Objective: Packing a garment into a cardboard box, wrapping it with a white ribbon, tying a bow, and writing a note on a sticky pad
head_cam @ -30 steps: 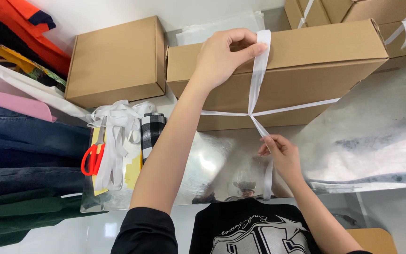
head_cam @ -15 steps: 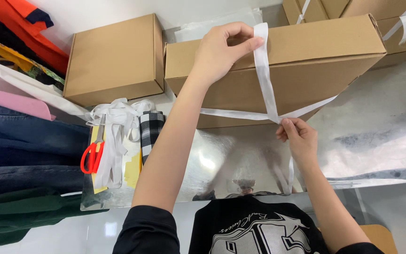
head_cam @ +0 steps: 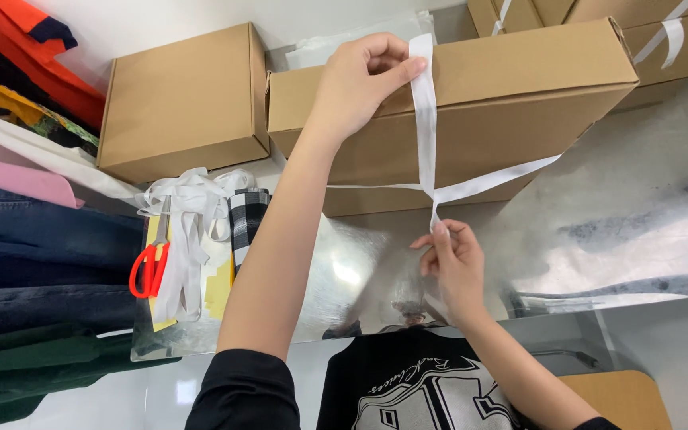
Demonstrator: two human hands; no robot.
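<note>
A brown cardboard box [head_cam: 503,103] stands tilted on the shiny metal table [head_cam: 631,231], wrapped with a white ribbon [head_cam: 424,135] that crosses at its lower front edge. My left hand [head_cam: 360,84] presses the ribbon flat against the box's top, thumb and fingers pinching it. My right hand [head_cam: 451,263] sits below the box's front edge and grips the ribbon's lower end, just under the crossing point. One ribbon strand runs right along the box's front.
A second closed cardboard box [head_cam: 181,99] lies at the left. A pile of loose white ribbon [head_cam: 189,215], red-handled scissors [head_cam: 149,267] and a black-and-white checked roll [head_cam: 244,223] lie beside it. Folded clothes [head_cam: 33,239] stack at far left. More ribboned boxes [head_cam: 662,32] stand behind.
My right hand moved up to the ribbon crossing and then back down, drawing the ribbon's end below the box edge. My left hand stayed on the box top.
</note>
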